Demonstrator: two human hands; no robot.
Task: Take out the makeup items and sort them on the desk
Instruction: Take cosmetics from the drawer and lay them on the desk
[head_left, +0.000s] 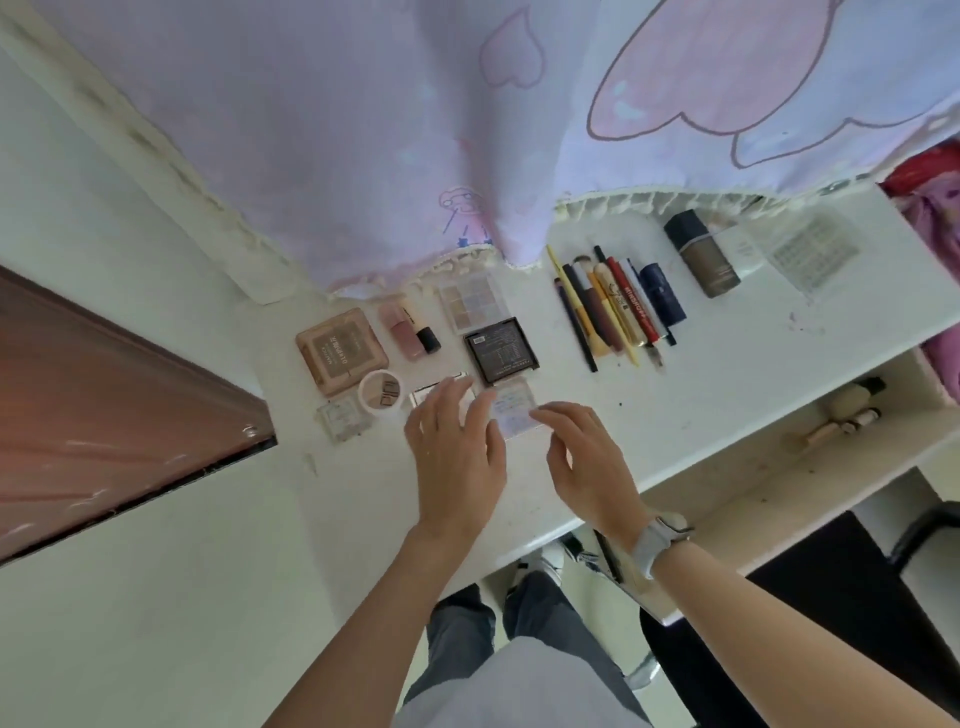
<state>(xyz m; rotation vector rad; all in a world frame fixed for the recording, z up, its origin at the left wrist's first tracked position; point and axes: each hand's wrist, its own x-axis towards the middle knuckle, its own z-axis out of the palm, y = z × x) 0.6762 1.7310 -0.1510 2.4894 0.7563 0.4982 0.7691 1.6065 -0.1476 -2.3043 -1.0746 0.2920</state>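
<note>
As sorting nears its end, the left hand and right hand, fingers loosely spread, meet at a clear compact on the desk; nudging it straight beside the black palette likely follows.

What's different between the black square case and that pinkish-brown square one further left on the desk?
The black square case is near black with a pale printed label; the pinkish-brown case is tan-pink with pale lettering inside a framed panel. The black one sits in the middle, just beyond the person's hands; the pinkish one lies at the left end of the group and looks somewhat larger. Both are flat, square, closed and lie on the white desk.
</note>
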